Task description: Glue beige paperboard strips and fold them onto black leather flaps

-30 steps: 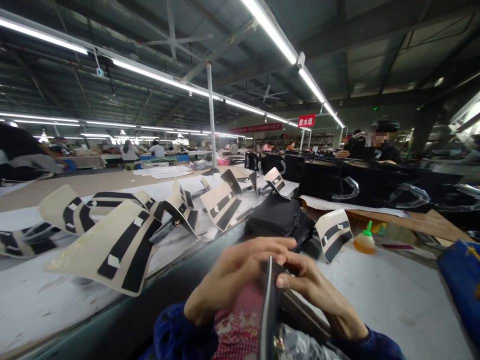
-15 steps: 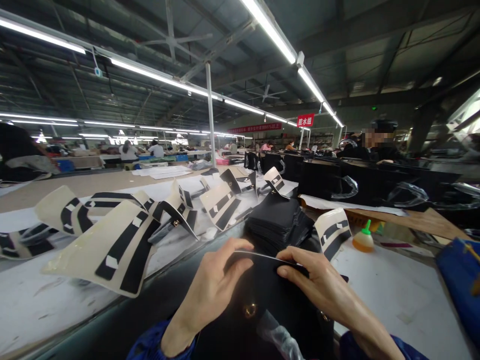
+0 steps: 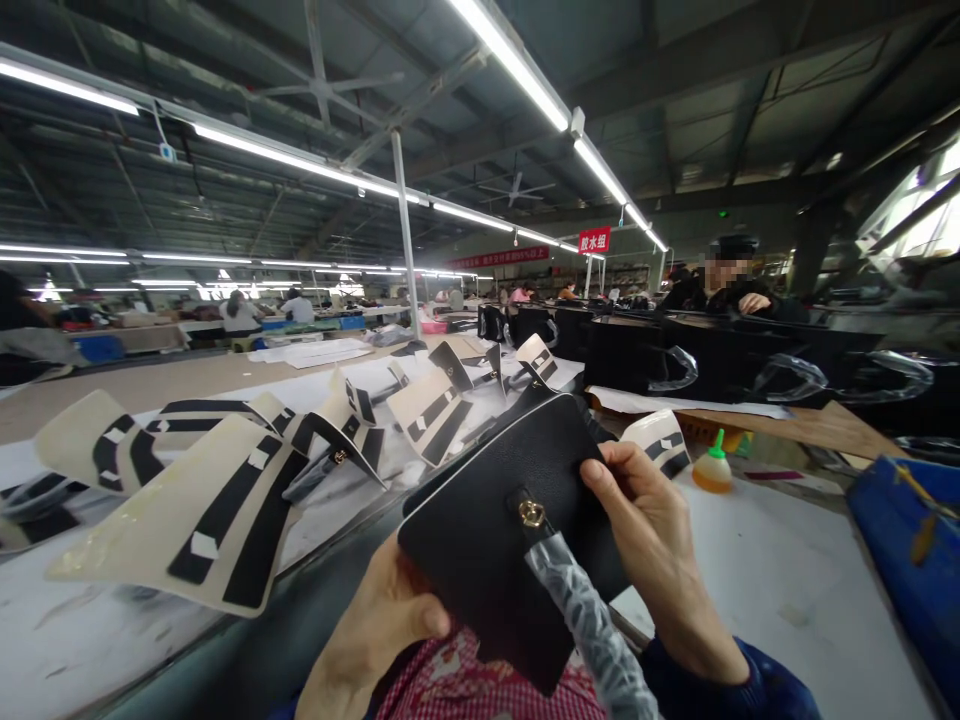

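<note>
The black panel [image 3: 480, 530] is up in the air, in front of the near edge of the table [image 3: 765, 570]. The hands are apart, both clamped on it: the left hand [image 3: 375, 620] at its near-left corner, the right hand [image 3: 652, 510] pinching its right edge. The step looks like turning or checking the panel; the next move seems to call for an even grip. Its pale edge slants up toward far right; the wrapped handle [image 3: 577, 600] points near-right. The bend hides its long axis.
</note>
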`<state>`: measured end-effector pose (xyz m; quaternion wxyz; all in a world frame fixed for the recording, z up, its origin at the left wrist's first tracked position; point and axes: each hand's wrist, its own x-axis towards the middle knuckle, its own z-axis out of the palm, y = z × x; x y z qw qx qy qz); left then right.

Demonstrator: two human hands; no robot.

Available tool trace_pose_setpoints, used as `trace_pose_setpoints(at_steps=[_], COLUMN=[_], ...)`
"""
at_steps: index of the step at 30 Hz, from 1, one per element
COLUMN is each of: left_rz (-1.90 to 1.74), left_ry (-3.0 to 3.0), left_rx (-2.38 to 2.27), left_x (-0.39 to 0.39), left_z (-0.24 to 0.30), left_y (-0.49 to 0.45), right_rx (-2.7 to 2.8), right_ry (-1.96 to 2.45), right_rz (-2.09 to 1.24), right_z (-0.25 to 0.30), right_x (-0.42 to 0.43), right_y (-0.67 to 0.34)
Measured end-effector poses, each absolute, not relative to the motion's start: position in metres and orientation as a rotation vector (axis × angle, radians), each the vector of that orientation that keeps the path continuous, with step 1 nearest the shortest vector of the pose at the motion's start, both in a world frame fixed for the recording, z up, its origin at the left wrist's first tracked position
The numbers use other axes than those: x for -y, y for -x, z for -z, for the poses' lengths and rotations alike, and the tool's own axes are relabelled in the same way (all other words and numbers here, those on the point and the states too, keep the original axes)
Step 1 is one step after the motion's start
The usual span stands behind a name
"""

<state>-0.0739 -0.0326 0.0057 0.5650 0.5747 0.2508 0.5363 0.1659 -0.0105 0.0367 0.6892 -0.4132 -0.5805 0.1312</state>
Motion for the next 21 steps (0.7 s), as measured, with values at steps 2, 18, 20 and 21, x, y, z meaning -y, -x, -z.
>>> trace_pose_setpoints(at_steps=[2,18,20,21], left_rz=[-1.312,-1.923,-1.889,-1.864], left_ry=[-1.351,-1.356,-1.362,-1.359], left_rx=[-0.636,-1.156,-1.137,-1.12], left_x=[0.033,0.037,0.04,0.04], left_z=[0.001,0.006,0.007,0.008], left_y=[0.063,0.03,0.028,0.028], right_rx=[1.292,1.443,1.45,1.451], right_ry=[0.917,0.802,0.822,0.844], right_rz=[-0.274,0.438,0.419,0.401], right_z=[-0.035,-0.019,-0.022,-0.024], right_x=[0.008,0.021,0.023,0.024], right_y=[-0.159,-0.125,-0.127,-0.129])
